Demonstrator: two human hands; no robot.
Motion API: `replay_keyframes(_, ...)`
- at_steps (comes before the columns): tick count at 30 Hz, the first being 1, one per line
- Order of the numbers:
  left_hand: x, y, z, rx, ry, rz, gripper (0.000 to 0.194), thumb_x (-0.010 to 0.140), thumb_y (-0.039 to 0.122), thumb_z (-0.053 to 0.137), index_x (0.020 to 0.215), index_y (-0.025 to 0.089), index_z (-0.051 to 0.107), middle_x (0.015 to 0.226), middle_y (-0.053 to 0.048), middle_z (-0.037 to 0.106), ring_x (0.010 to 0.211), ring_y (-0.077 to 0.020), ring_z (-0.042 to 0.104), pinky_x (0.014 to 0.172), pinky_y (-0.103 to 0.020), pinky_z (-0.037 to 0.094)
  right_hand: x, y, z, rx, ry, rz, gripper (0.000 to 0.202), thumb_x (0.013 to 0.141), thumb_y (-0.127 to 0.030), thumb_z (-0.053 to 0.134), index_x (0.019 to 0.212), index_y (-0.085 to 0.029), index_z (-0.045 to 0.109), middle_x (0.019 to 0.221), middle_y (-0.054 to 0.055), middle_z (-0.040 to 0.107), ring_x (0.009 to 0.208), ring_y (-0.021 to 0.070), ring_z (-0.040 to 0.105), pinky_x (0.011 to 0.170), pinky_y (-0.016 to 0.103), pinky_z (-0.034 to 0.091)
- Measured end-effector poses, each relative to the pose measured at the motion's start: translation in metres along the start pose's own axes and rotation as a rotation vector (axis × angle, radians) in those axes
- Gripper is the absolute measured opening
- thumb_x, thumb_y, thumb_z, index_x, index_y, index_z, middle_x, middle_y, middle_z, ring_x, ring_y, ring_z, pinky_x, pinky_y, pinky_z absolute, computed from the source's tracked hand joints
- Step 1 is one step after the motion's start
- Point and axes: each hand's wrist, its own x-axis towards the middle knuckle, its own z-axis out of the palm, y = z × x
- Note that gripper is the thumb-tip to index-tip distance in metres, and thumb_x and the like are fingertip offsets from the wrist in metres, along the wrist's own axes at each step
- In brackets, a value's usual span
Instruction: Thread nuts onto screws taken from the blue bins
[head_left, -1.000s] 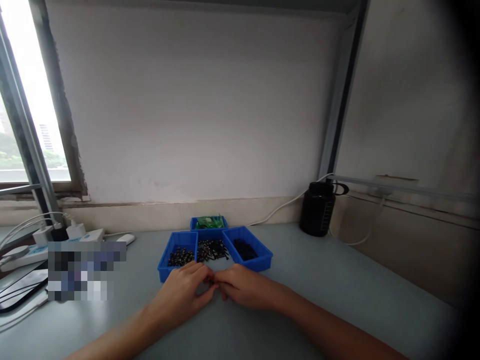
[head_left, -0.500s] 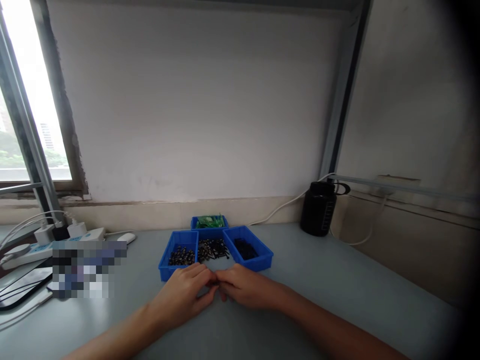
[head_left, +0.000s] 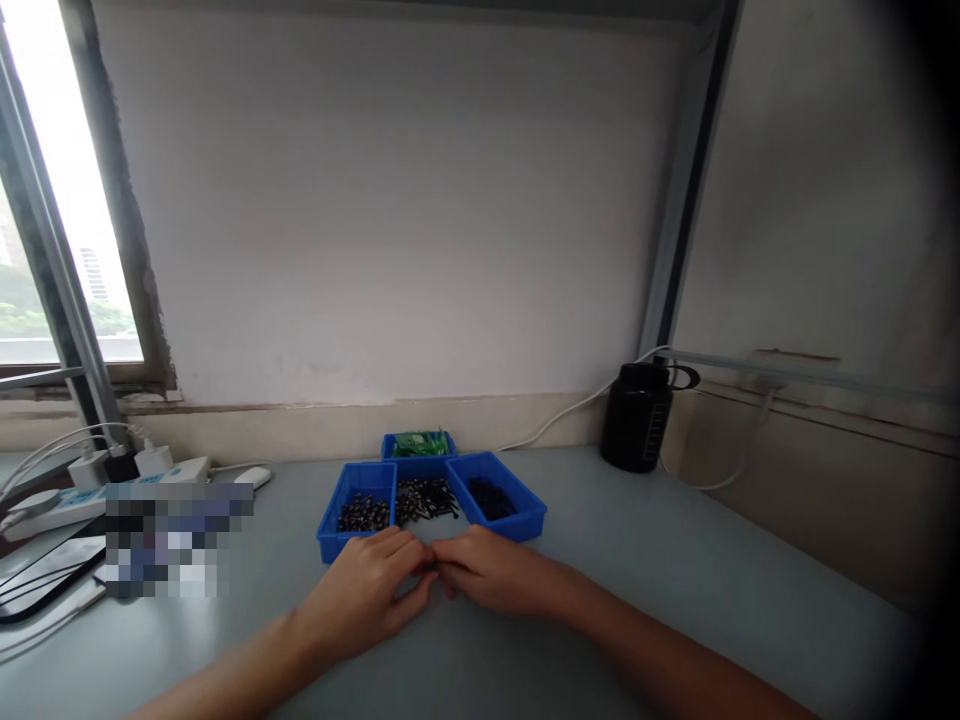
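Observation:
My left hand and my right hand meet fingertip to fingertip over the table, just in front of the blue bins. Both are closed in a pinch, and whatever lies between the fingers is too small or hidden to make out. Behind my left hand stands a blue bin of small brass-and-black metal parts. Beyond my right hand, a second blue bin holds small black pieces. Between these two bins lies a pile of dark screws.
A third blue bin with green packets stands at the back. A black bottle is by the wall on the right. To the left are a power strip, a white mouse, cables and a phone on the grey table.
Both hands stay together in nearly the same place, with only very slight shifts of the fingers. Bins and their contents look the same.

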Motion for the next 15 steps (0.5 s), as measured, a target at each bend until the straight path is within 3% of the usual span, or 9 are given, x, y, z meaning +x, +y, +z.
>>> replay_keyframes(7, 0.004, -0.004, 0.001, 0.147, -0.157, -0.116, 0.016, 0.088, 0.021, 0.041, 0.083, 0.018, 0.056, 0.078, -0.003, 0.062, 0.072, -0.0175, 0.059, 0.064, -0.025, 0.043, -0.001, -0.002, -0.009, -0.189, 0.034, 0.068, 0.024, 0.090, -0.025, 0.041, 0.080, -0.017, 0.061, 0.071, 0.001, 0.063, 0.067, 0.0146, 0.056, 0.058, 0.023, 0.036)
replay_keyframes(15, 0.001, -0.005, 0.010, 0.118, -0.294, -0.117, 0.021, 0.087, 0.024, 0.042, 0.078, 0.018, 0.059, 0.078, -0.003, 0.065, 0.070, -0.0185, 0.062, 0.061, -0.025, 0.044, -0.003, -0.008, -0.003, -0.240, 0.022, -0.017, 0.023, 0.089, -0.027, 0.044, 0.078, -0.016, 0.061, 0.073, 0.002, 0.063, 0.069, 0.0145, 0.057, 0.059, 0.023, 0.036)
